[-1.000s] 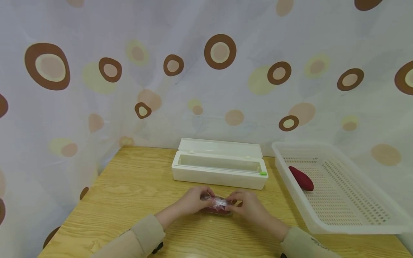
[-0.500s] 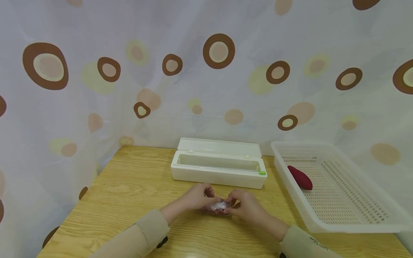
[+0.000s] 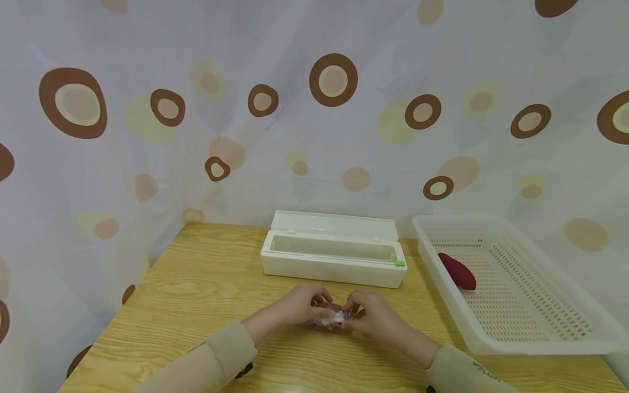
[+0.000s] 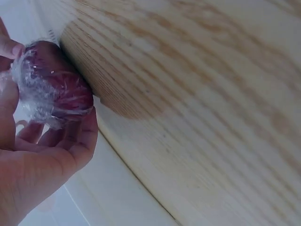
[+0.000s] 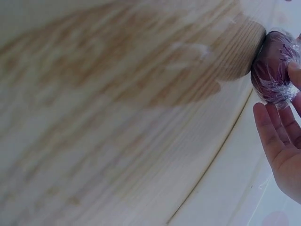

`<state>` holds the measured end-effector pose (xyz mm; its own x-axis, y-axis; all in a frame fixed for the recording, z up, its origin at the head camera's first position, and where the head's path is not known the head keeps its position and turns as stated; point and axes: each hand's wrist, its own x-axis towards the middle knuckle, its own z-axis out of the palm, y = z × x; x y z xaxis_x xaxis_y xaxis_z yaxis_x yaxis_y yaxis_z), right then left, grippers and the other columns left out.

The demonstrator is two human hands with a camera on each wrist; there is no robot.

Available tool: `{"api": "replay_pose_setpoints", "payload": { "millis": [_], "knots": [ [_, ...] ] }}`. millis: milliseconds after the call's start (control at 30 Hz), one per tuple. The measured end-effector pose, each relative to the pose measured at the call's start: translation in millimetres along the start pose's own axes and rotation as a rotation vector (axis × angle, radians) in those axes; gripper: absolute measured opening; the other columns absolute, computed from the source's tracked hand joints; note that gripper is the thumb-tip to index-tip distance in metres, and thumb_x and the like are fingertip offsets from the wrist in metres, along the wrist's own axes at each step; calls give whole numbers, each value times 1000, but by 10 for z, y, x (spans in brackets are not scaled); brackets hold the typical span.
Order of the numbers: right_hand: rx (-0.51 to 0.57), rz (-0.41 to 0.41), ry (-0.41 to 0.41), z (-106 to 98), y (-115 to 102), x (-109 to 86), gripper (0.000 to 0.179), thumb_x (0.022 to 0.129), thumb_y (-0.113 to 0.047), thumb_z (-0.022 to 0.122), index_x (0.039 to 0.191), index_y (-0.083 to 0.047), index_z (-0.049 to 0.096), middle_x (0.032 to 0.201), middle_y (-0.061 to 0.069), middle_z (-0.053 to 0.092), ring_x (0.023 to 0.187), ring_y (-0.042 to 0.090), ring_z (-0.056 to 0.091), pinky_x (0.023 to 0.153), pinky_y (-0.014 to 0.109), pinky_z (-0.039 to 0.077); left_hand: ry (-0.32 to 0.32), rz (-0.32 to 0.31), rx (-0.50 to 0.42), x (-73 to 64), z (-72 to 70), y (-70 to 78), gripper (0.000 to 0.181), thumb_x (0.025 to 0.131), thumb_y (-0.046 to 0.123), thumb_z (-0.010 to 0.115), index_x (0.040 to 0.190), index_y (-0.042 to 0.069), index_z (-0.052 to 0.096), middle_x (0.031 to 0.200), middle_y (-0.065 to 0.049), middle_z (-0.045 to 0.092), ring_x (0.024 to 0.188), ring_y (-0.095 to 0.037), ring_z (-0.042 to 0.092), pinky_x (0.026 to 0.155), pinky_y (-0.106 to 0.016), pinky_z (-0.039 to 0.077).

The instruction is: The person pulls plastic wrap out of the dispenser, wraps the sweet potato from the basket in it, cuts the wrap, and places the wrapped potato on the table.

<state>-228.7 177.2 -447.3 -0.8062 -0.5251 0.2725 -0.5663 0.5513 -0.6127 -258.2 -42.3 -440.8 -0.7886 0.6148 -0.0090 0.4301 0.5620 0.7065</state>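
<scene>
A dark red sweet potato (image 3: 330,321), wrapped in crinkled cling film, lies low over the table between both hands. My left hand (image 3: 297,305) holds its left end, thumb on the near side and fingers curled over. At the other end, my right hand (image 3: 374,314) pinches the film with thumb and index finger. Bunched clear film (image 4: 35,89) covers the end of the bundle in the left wrist view, with fingers curled beneath it. From the right wrist, the wrapped sweet potato (image 5: 272,70) shows a thumb pressed on the film.
Behind the hands stands a white cling film dispenser box (image 3: 334,270), lid raised, with a green slider (image 3: 400,263) at its right end. To the right, a white plastic basket (image 3: 521,348) contains another red sweet potato (image 3: 458,271). A patterned curtain (image 3: 356,136) hangs behind the wooden table (image 3: 206,273).
My left hand has shifted slightly right along the sweet potato, and its fingers cover more of it. The right hand stays almost in place, still pinching the film.
</scene>
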Motion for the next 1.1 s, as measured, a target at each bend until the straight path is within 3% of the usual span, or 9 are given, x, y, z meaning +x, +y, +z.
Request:
{"api": "replay_pose_setpoints", "payload": {
  "millis": [233, 500, 800, 1100],
  "knots": [
    [-48, -58, -17, -29, -1, -20, 27, 70, -9, 82, 91, -10, 65, 91, -1, 62, 79, 12, 61, 66, 20, 53, -42, -1, 7, 2, -8, 21, 37, 78, 32, 77, 107, 13, 65, 96, 1, 67, 85, -6, 59, 73, -20, 48],
    [-61, -16, -36, -169, -53, -46, 24, 79, -10, 75, 100, -7, 65, 97, 4, 65, 83, 17, 60, 70, 27, 54, -1, 29, 31, -59, -10, 25, 41, 76, 35, 79, 106, 11, 65, 95, 3, 66, 83, -4, 58, 72, -20, 48],
    [-132, -19, 71, -400, -28, -10, 28, 79, -9, 76, 104, -3, 65, 98, 8, 66, 85, 26, 61, 73, 34, 54, 83, -29, 66, -181, -138, -42, 45, 74, 38, 78, 108, 13, 63, 100, 0, 64, 85, -8, 57, 73, -24, 48],
    [-205, 27, 198, -593, -15, 64, 34, 76, -10, 78, 106, -2, 65, 101, 11, 67, 91, 29, 61, 79, 41, 52, 185, -13, 108, -296, -314, -26, 42, 75, 34, 78, 108, 11, 63, 100, 0, 64, 86, -10, 58, 73, -24, 50]
  ]
}}
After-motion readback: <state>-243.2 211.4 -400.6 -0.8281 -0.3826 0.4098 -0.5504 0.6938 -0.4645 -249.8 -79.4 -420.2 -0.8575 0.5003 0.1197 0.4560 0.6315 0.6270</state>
